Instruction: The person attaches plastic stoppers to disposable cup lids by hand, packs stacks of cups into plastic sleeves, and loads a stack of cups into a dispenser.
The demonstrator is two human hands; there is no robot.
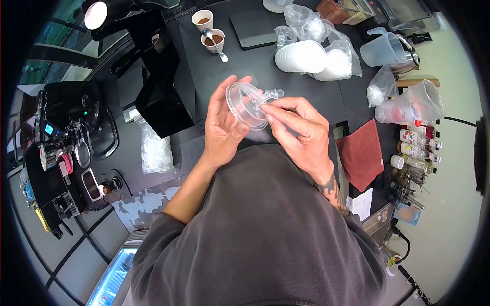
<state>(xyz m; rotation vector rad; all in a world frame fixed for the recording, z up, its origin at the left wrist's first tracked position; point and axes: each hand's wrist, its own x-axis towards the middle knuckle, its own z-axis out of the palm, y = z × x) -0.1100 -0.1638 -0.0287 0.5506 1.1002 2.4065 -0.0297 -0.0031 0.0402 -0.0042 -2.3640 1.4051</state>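
"Left hand first, pls: what's it got?"

"Clear lid. Thumb on the near side of the rim, fingers behind, palm open round it. Lid's tilted, up off the worktop, right in front of the dark shirt."

"And the R hand?"

"Pinching, thumb + index, at the lid's face. Small clear plug pokes out past those fingertips. Can't tell if it's loose or joined to the lid; too see-through."

"Which step, approx?"

"My read: working the plug at the lid. Can't confirm if it's going in or coming off."

"What does the next move call for?"

"Prob. a firm L grip so the lid doesn't twist, plus a light R pinch. Thin plastic, so it could flex if pushed hard, IMO."

"Anything else nearby?"

"Beyond the hands, two paper cups w/ brown stuff inside: far cup and near cup. Spoon rests across the near one. To the R, white stack, cups or lids, can't tell, by a plastic bag. Further R, reddish cloth."

"Either hand touching those?"

"No, just lid + plug."
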